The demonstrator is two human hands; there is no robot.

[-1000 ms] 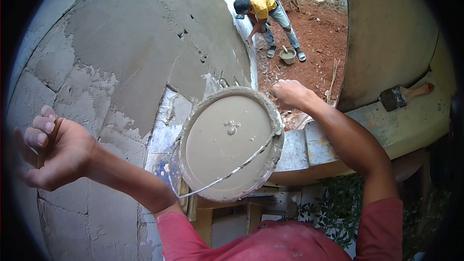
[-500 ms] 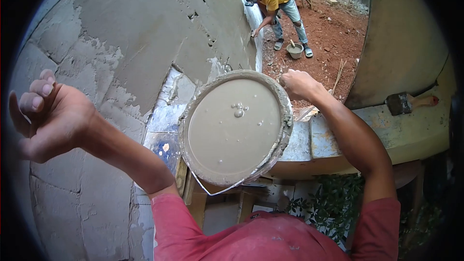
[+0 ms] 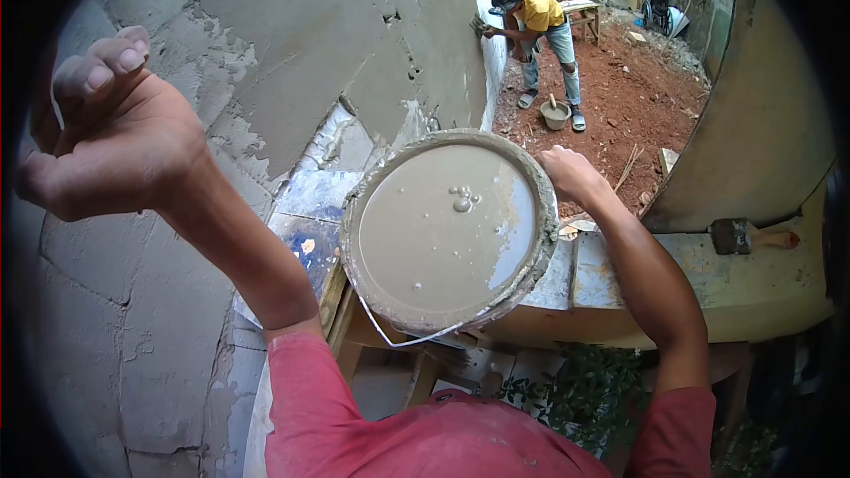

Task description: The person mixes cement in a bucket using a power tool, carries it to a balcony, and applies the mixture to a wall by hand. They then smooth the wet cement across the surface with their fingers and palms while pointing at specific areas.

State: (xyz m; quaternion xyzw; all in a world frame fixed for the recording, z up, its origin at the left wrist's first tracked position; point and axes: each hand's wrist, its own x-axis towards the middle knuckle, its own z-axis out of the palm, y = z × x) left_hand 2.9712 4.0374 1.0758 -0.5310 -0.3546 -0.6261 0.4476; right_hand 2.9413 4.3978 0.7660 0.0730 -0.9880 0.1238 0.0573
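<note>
A bucket (image 3: 425, 239) of wet grey-brown slurry stands in front of me, its rim crusted with mortar and its thin wire handle (image 3: 394, 343) hanging on the near side. Small bubbles float on the liquid. My right hand (image 3: 571, 175) is closed at the bucket's far right rim, its fingertips partly hidden. Raised at the left before the plastered wall (image 3: 301, 44), my left hand (image 3: 124, 128) has its fingers curled in. A thin pale edge shows by those fingers; what they hold I cannot make out.
A person in a yellow shirt (image 3: 538, 11) bends at the wall's far edge, a small bucket (image 3: 555, 115) by their feet. A wide brush (image 3: 731, 236) lies on the ledge (image 3: 655, 274) at right. Wooden planks and leafy plants (image 3: 593, 381) lie below.
My left hand has risen and come nearer, its fingers still curled. The view has shifted, so the bucket sits slightly lower and further right. The other person's arm is higher on the wall's edge.
</note>
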